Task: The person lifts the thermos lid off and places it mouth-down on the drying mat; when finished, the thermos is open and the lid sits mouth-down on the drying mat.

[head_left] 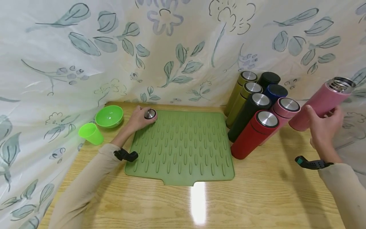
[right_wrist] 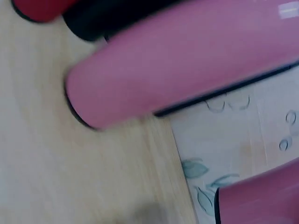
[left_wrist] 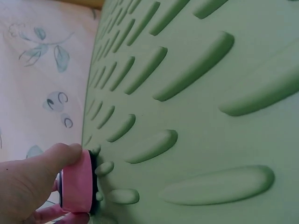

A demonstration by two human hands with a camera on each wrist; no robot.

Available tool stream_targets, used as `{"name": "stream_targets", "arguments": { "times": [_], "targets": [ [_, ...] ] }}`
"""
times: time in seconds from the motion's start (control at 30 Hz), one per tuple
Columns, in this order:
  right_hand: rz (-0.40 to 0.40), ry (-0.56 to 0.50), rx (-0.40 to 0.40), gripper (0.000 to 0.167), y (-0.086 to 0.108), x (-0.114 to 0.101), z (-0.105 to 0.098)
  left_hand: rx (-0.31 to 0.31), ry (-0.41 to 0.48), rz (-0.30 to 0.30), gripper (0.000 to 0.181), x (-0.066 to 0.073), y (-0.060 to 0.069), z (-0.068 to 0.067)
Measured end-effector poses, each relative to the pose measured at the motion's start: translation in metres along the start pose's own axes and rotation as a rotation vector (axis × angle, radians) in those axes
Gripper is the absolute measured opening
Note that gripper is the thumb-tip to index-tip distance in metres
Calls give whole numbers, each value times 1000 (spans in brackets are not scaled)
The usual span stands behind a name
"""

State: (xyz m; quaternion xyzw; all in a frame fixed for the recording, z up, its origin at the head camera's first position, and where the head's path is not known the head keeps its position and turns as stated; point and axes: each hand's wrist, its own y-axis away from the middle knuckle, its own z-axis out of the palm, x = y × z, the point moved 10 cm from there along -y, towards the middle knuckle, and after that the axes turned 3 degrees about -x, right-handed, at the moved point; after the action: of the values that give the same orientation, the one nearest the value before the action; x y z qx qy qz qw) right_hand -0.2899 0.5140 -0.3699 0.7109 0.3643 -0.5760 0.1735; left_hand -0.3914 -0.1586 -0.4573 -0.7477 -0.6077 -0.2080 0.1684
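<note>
My left hand (head_left: 139,119) pinches a pink bottle lid (left_wrist: 78,182) with a steel disc on top, at the back left corner of the green ribbed mat (head_left: 183,146). In the left wrist view the lid's dark rim is against or very near the mat. Over on the right, my right hand (head_left: 326,125) grips a pink thermos bottle (head_left: 321,100) whose mouth is uncovered, showing bare steel. That bottle leans to the right and appears raised off the table. Beside it stands another pink thermos (right_wrist: 154,70) with its lid on.
Several lidded thermos bottles cluster at the mat's right: a red one (head_left: 254,135), a dark green one (head_left: 248,117), yellow-green ones (head_left: 241,90), a blue one (head_left: 275,92) and a black one (head_left: 268,79). A green bowl (head_left: 109,116) and green cup (head_left: 91,133) stand left. Patterned cloth (head_left: 183,47) hangs behind.
</note>
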Motion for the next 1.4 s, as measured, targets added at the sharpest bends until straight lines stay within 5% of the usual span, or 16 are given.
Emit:
{"name": "stream_targets", "arguments": {
  "times": [0.3, 0.63, 1.4],
  "targets": [
    [79, 175, -78, 71, -38, 16, 13, -2, 8, -15, 64, -2, 1, -2],
    [140, 306, -129, 75, -58, 38, 20, -26, 8, -39, 66, -6, 3, 1],
    [132, 350, -234, 75, -65, 53, 34, -35, 46, -18, 65, -4, -1, 4]
  ]
}}
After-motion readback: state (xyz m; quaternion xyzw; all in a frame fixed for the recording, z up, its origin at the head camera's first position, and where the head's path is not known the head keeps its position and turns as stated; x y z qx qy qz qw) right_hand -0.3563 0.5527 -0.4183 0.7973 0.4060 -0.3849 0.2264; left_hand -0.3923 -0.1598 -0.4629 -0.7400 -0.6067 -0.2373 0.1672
